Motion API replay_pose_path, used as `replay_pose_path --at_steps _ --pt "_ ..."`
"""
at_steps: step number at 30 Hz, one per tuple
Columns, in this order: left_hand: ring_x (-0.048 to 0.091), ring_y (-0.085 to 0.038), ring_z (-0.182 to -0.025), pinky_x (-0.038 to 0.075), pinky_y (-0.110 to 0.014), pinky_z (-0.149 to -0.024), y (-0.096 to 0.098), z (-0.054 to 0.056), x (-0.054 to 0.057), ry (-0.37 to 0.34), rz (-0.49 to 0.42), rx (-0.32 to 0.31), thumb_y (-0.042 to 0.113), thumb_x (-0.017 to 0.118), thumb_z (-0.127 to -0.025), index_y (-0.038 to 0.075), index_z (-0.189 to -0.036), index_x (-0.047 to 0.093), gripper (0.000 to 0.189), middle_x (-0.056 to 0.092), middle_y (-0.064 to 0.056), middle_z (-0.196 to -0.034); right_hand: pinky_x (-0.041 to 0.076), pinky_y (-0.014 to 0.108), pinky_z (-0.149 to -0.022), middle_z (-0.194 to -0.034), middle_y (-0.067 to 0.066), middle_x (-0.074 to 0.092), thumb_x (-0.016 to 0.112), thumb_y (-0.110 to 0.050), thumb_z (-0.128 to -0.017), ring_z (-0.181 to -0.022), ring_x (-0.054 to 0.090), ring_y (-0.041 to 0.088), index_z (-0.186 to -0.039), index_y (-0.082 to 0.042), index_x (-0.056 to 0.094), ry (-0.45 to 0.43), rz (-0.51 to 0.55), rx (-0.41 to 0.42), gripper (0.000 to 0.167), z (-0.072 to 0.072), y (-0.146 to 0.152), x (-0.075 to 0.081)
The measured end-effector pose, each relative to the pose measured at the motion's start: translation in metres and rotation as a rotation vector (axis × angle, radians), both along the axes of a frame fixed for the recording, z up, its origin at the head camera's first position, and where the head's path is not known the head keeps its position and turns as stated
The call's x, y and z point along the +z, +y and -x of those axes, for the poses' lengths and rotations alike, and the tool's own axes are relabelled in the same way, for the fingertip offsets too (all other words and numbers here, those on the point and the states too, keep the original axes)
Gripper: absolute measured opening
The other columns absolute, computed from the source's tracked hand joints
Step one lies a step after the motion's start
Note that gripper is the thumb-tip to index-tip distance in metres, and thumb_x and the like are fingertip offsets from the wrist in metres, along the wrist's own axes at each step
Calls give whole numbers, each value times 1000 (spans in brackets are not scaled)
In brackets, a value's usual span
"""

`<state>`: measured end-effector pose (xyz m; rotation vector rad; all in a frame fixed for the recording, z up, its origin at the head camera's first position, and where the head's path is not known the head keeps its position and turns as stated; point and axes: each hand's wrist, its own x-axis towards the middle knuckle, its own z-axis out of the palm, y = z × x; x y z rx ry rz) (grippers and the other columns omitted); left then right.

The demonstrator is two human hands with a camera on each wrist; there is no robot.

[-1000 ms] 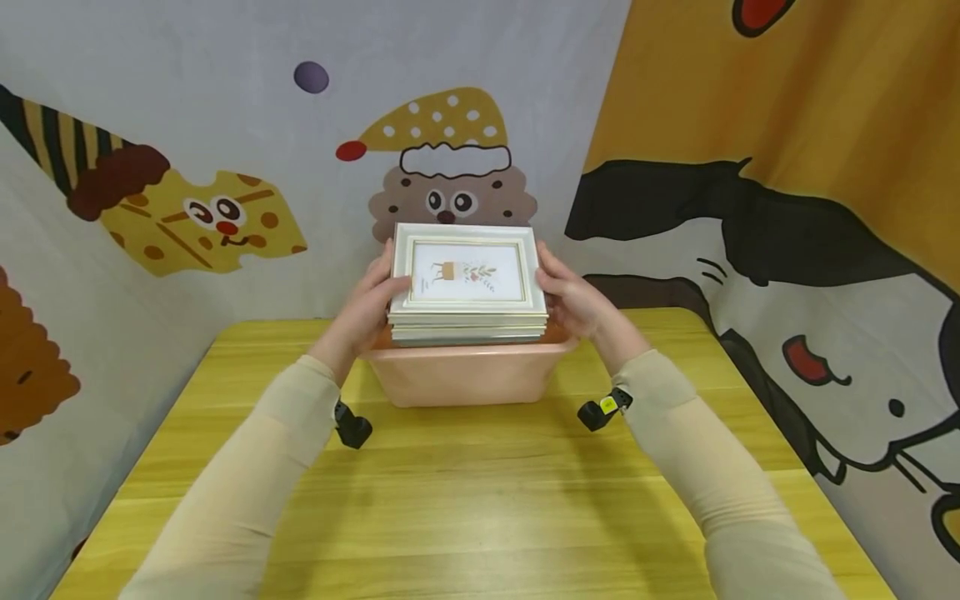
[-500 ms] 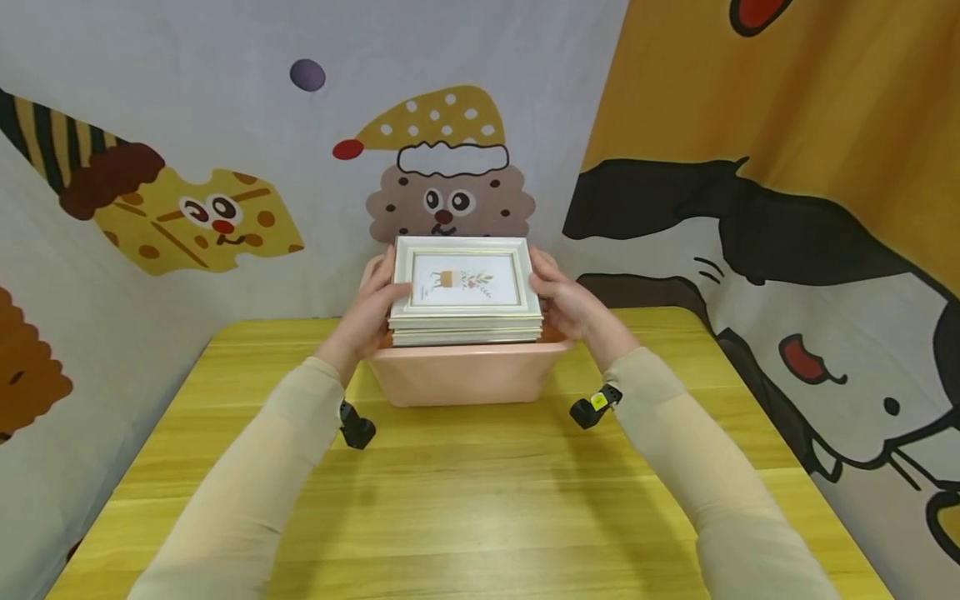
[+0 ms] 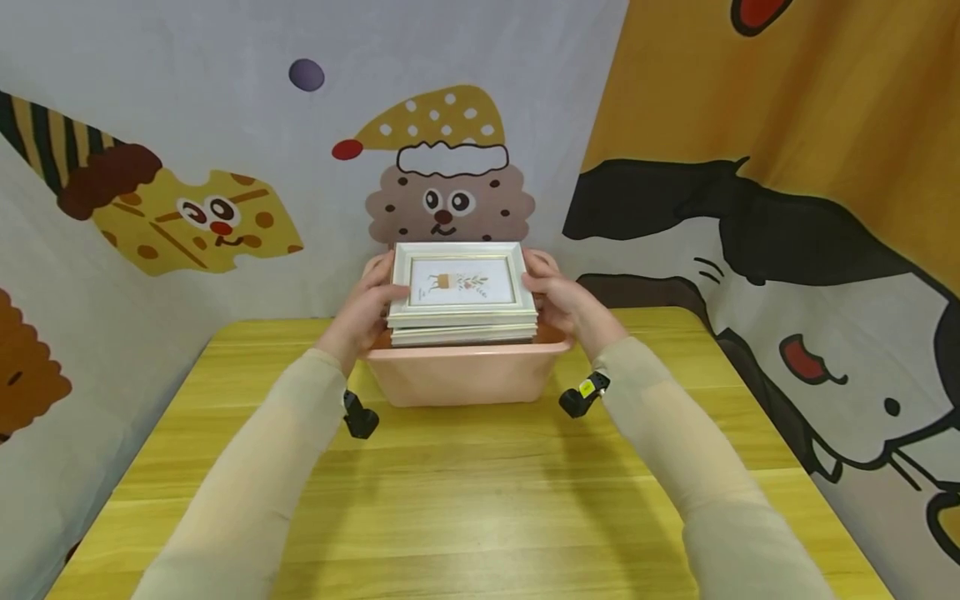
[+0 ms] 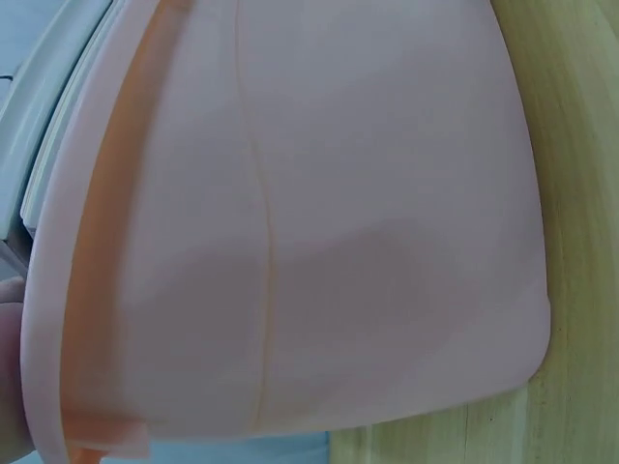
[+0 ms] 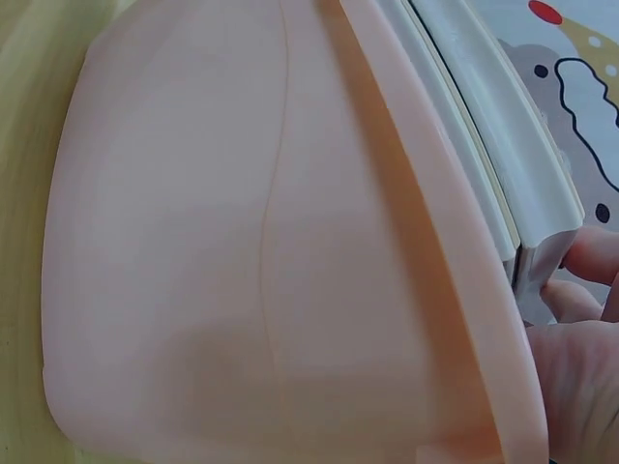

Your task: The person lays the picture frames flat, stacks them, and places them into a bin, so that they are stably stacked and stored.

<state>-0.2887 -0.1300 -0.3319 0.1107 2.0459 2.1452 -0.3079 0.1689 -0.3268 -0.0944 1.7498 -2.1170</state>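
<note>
In the head view, a stack of several white picture frames (image 3: 461, 279) with gold inner edging sits at the mouth of a pink plastic basin (image 3: 468, 379). The top one bears a small drawing of a deer and plant sprigs. My left hand (image 3: 364, 313) grips the left side of the stack, thumb over the top frame. On the opposite side my right hand (image 3: 561, 302) holds the right edge, its thumb on top too. The right wrist view shows fingers (image 5: 590, 253) at a frame's corner, just beyond the basin rim. The basin hides the stack's underside.
The basin stands towards the back of a yellow wood-grain table (image 3: 465, 492). Behind it hangs a cartoon-printed cloth (image 3: 247, 75), close to the table's far edge. A black wrist camera (image 3: 360, 415) hangs below each forearm.
The stack has sunk lower, its far edge dropping and its right side shifting slightly left. Both hands have gone down with it, the right also moving inward. The basin stays put.
</note>
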Motion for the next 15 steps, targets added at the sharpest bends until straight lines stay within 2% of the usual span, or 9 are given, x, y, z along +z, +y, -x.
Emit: replay_pose_path --at_steps 5,6,9,12,13,15 --pt "34 -22 -132 44 -36 -97 3 4 -2 9 -36 26 1 51 -95 26 -160 18 77 18 12 -155 51 31 -80 -145 2 29 43 -10 -105 -103 51 23 -157 -35 25 25 13 -23 61 5 0 -7" --pt "33 -21 -132 44 -35 -96 3 5 -2 11 -43 27 0 51 -95 25 -160 18 77 18 12 -154 52 32 -80 -143 4 33 47 -11 -104 -103 53 23 -156 -37 28 31 50 -3 62 11 3 -14" --pt "36 -22 -129 46 -34 -92 4 6 -3 9 -50 36 -1 50 -95 24 -159 22 75 20 11 -152 52 32 -80 -137 6 39 50 -12 -103 -99 55 22 -155 -39 32 29 64 -7 61 12 4 -18" --pt "39 -23 -126 48 -32 -88 5 6 -3 1 -49 43 -1 50 -95 24 -159 23 74 21 10 -152 53 32 -78 -131 8 43 49 -10 -103 -96 57 21 -155 -36 32 11 59 -33 60 14 2 -18" --pt "40 -23 -124 48 -31 -87 5 6 -3 1 -55 46 -2 50 -95 23 -158 24 73 21 9 -152 53 30 -78 -131 8 43 45 -10 -104 -96 57 20 -155 -32 29 4 26 -59 58 8 -2 -12" --pt "41 -22 -121 50 -28 -84 5 7 -4 2 -60 54 -3 50 -94 23 -158 25 73 21 8 -152 53 29 -76 -127 8 44 43 -8 -105 -93 58 19 -156 -30 26 -13 25 -65 58 8 -4 -10"
